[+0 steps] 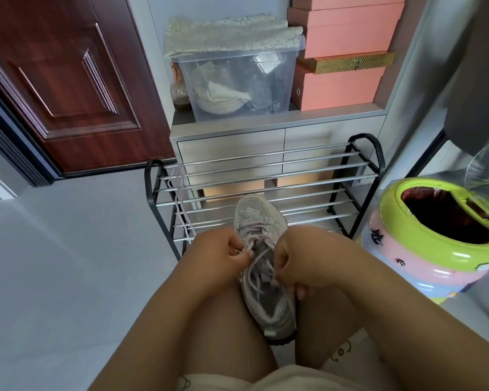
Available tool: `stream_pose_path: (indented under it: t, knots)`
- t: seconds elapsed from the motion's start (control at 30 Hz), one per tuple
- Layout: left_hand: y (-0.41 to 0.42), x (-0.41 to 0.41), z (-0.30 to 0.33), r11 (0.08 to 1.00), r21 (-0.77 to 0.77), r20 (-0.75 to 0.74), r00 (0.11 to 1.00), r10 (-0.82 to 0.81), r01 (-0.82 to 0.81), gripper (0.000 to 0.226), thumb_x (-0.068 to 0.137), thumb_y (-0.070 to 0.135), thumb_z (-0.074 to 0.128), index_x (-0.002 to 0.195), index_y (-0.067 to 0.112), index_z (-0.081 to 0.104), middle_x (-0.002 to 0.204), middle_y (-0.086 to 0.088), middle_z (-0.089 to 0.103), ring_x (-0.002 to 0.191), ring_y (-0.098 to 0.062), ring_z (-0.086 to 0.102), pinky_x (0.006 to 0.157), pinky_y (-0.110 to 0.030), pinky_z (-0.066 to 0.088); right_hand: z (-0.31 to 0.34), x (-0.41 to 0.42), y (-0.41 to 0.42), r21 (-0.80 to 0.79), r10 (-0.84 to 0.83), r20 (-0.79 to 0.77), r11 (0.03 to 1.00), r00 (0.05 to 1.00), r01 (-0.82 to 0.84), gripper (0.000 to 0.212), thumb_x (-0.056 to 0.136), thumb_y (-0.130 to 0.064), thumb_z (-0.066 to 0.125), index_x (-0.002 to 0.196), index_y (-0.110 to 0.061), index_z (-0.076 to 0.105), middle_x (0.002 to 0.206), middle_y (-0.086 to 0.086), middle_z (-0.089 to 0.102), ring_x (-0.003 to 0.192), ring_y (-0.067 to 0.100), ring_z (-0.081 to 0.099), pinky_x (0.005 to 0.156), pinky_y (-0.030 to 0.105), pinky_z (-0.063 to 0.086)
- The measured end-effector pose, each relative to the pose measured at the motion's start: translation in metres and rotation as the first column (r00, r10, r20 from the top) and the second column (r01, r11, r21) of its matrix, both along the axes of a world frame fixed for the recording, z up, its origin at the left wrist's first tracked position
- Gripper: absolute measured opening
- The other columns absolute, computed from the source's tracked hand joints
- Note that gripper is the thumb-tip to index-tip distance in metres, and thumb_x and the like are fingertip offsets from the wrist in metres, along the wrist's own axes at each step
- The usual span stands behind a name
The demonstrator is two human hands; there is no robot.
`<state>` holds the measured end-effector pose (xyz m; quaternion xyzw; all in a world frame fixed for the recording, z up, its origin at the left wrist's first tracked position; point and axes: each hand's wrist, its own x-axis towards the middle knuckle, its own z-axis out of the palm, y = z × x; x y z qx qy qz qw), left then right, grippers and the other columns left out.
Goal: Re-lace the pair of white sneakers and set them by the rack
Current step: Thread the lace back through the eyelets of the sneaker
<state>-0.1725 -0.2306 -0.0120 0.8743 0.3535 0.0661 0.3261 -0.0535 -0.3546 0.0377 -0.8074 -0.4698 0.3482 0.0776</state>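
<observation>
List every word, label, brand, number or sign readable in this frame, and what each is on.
No text is readable.
Sneaker tongue label: printed marks, too small and blurred to read.
Bin: small cartoon figures only, no words.
Pink boxes and gold box: no lettering visible.

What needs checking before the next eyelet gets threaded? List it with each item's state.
1. Sneaker steady between the knees, toe toward the rack: ok.
2. Left hand pinching the lace near the upper eyelets: ok.
3. Right hand gripping the sneaker's side and the lace: ok.
4. Lower eyelets already crossed: ok; upper ones hidden by fingers: cannot tell.
5. Spare lace hanging on the rack's left end, ready for the other shoe: ok.
6. Second sneaker within reach: cannot tell, not in view.
</observation>
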Motion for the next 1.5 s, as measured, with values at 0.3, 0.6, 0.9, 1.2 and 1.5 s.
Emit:
stream_pose_path:
  t: [0.3, 0.6, 0.9, 1.2, 1.5]
  knots:
    - [-0.001, -0.008, 0.001, 0.978, -0.207, 0.167, 0.984, 0.056, -0.02, 0.017, 0.089, 0.006, 0.059, 0.074, 0.012, 0.066, 0.06, -0.003, 0.07, 0.057, -0.014, 0.07, 0.059, -0.029, 0.059, -0.002, -0.01, 0.018, -0.023, 0.305, 0.378, 0.947, 0.874, -0.32, 0.026, 0.092, -0.024, 0.057, 0.116, -0.023, 0.066, 0.108, 0.001, 0.063, 0.1, 0.021, 0.06, 0.076, 0.026, 0.041]
    - [0.002, -0.009, 0.0, 0.966, -0.259, 0.176, 0.983, 0.062, -0.014, 0.014, 0.09, 0.006, 0.058, 0.078, 0.009, 0.066, 0.063, -0.008, 0.071, 0.058, -0.017, 0.071, 0.056, -0.026, 0.058, -0.004, 0.009, 0.012, 0.366, -0.129, 0.307, 0.931, 0.943, 0.008, 0.026, 0.077, -0.049, 0.07, 0.087, -0.026, 0.065, 0.085, -0.007, 0.064, 0.078, 0.011, 0.056, 0.061, 0.024, 0.039]
    - [-0.001, -0.002, 0.0, 0.987, -0.154, 0.16, 0.985, 0.062, -0.037, 0.015, 0.088, 0.008, 0.055, 0.075, 0.009, 0.062, 0.06, -0.005, 0.07, 0.055, -0.01, 0.069, 0.06, -0.029, 0.059, -0.019, 0.021, 0.017, 0.278, -0.184, 0.324, 0.956, 0.928, 0.092, 0.015, 0.086, -0.033, 0.063, 0.081, -0.02, 0.07, 0.073, -0.003, 0.057, 0.076, 0.016, 0.055, 0.054, 0.022, 0.033]
    - [0.009, 0.017, -0.004, 0.966, -0.242, 0.221, 0.964, 0.146, -0.091, 0.019, 0.093, 0.008, 0.054, 0.075, 0.011, 0.062, 0.056, -0.003, 0.066, 0.049, -0.012, 0.065, 0.061, -0.032, 0.059, -0.038, 0.046, 0.024, 0.386, -0.345, 0.19, 0.887, 0.919, 0.254, 0.025, 0.088, -0.032, 0.063, 0.065, -0.023, 0.06, 0.074, 0.003, 0.068, 0.074, 0.022, 0.064, 0.065, 0.025, 0.047]
    - [0.021, 0.058, -0.044, 0.9, -0.397, 0.244, 0.924, 0.293, -0.181, 0.018, 0.092, 0.016, 0.061, 0.076, 0.01, 0.064, 0.072, -0.007, 0.066, 0.058, -0.014, 0.06, 0.066, -0.036, 0.059, -0.084, 0.073, 0.031, 0.427, -0.494, -0.017, 0.783, 0.869, 0.453, 0.033, 0.085, -0.039, 0.068, 0.065, -0.013, 0.064, 0.072, 0.008, 0.07, 0.073, 0.027, 0.067, 0.07, 0.035, 0.056]
